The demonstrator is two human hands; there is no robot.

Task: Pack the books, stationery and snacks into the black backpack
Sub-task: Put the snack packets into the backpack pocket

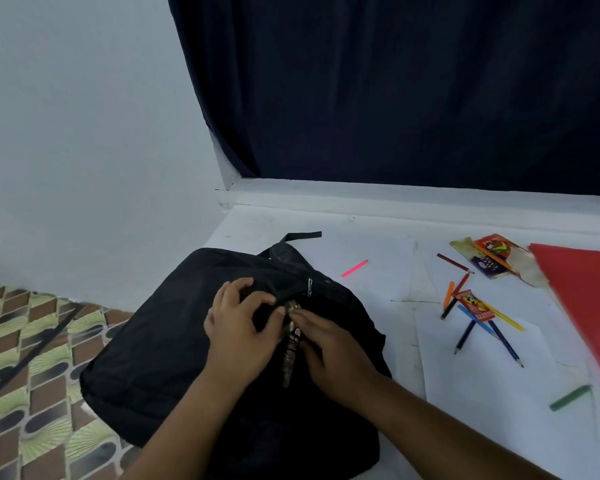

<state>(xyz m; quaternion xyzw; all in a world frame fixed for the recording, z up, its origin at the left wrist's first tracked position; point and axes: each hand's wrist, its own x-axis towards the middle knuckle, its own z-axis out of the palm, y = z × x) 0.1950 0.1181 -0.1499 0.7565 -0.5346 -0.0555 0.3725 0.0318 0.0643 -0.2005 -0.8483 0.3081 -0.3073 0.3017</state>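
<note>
**Head view: both hands at the backpack's opening**

Head camera shows me the black backpack (174,344) lying flat at six o'clock, its left edge over a patterned mat (32,358). My left hand (238,327) pinches the fabric at the opening; my right hand (329,355) has its grip curled around a dark snack wrapper (290,351) between the two hands. At three o'clock, well apart from the bag, coloured pencils (478,320) lie scattered with a small red packet (473,304). A red book (589,299) meets the right frame edge. More snack packets (492,256) sit at two o'clock. A pink pencil (354,268) lies alone in open room between bag and pencils; a green crayon (570,398) lies at four o'clock.
</note>
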